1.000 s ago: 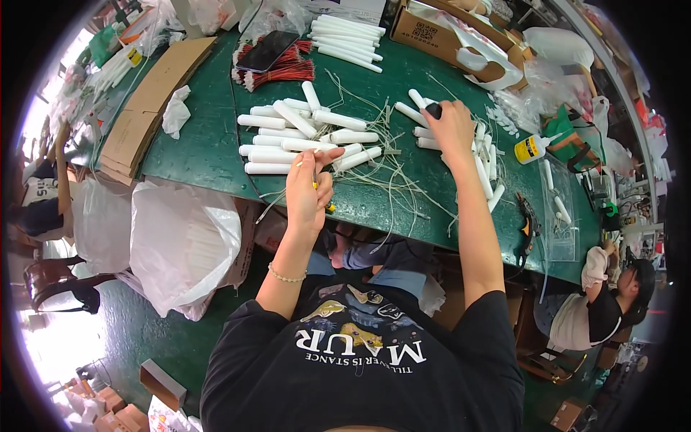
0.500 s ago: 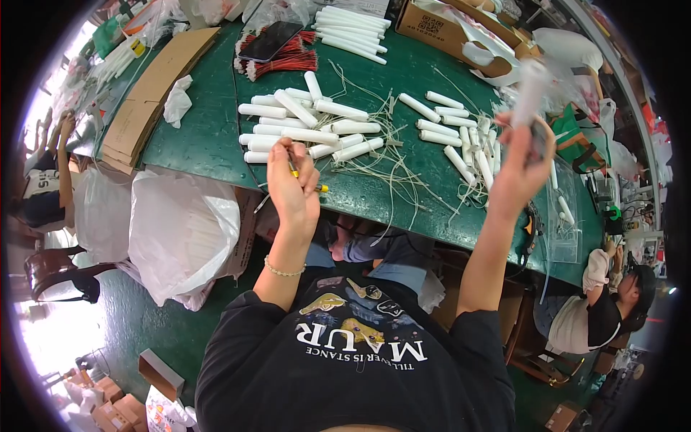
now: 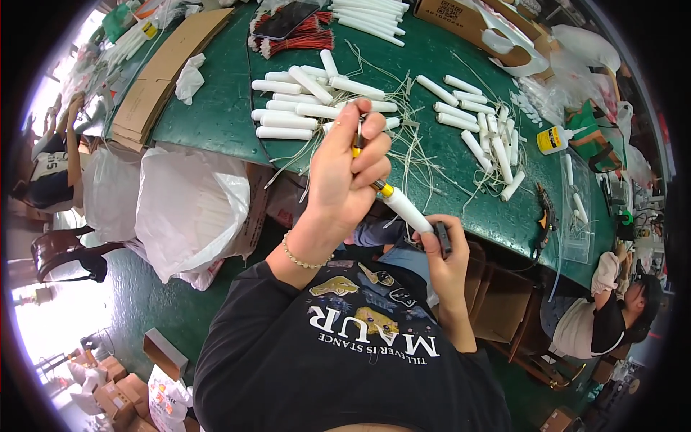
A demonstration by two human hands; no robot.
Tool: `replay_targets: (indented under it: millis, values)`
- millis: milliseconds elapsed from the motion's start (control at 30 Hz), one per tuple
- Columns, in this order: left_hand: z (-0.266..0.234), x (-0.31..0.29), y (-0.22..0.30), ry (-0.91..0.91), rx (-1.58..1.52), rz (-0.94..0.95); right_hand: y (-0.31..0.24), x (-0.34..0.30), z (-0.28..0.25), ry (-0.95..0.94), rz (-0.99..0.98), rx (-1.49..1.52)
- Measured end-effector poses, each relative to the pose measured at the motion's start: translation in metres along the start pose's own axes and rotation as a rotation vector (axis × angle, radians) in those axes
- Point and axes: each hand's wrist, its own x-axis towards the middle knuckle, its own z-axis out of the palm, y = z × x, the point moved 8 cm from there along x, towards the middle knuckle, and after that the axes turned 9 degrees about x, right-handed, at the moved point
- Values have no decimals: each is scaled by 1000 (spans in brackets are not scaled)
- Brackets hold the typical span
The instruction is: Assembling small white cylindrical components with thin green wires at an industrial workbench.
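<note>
My left hand (image 3: pixel 349 162) is curled round a slim tool with black and yellow parts (image 3: pixel 384 189), whose kind I cannot make out. Its yellow end meets the upper end of a white tube (image 3: pixel 409 212). Lower and to the right, my right hand (image 3: pixel 448 263) grips that tube near its lower end, with a small black block-shaped piece (image 3: pixel 441 240) by the thumb. Both hands are in front of my body, by the table's near edge. Behind them lies a pile of white tubes (image 3: pixel 284 122) with thin pale wires (image 3: pixel 425 162); my left hand hides part of it.
A second group of tubes (image 3: pixel 500 155) lies on the green table (image 3: pixel 223 108). Further right are a yellow-labelled bottle (image 3: pixel 553 140) and a black-and-orange hand tool (image 3: pixel 543 219). A phone (image 3: pixel 286 20) rests on red wires (image 3: pixel 302 43). A white-lined bag (image 3: pixel 191 209) stands left; a co-worker (image 3: pixel 604 309) sits right.
My right hand has come down and left from above the table's right side, bringing a white piece to my left hand. My left hand has moved right and slightly nearer. The labelled bottle now shows.
</note>
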Motion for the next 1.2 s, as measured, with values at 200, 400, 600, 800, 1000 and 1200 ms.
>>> replay_targets:
  millis: [200, 400, 600, 800, 1000, 1200]
  values:
    - [8, -3, -4, 1, 219, 4, 13, -9, -8, 61, -88, -15]
    - [20, -7, -13, -99, 530, 175, 9, -9, 4, 85, -101, -76]
    - [21, -12, -26, -171, 550, 335, 9, -6, 5, 151, -69, 31]
    - [20, -21, -18, -115, 615, 641, 15, -6, 10, 162, -89, 95]
    - [10, -26, -18, 21, 632, 798, 16, -7, 19, 205, -171, 89]
    - [8, -28, -32, -17, 553, 471, 19, 1, 14, 233, -179, 71]
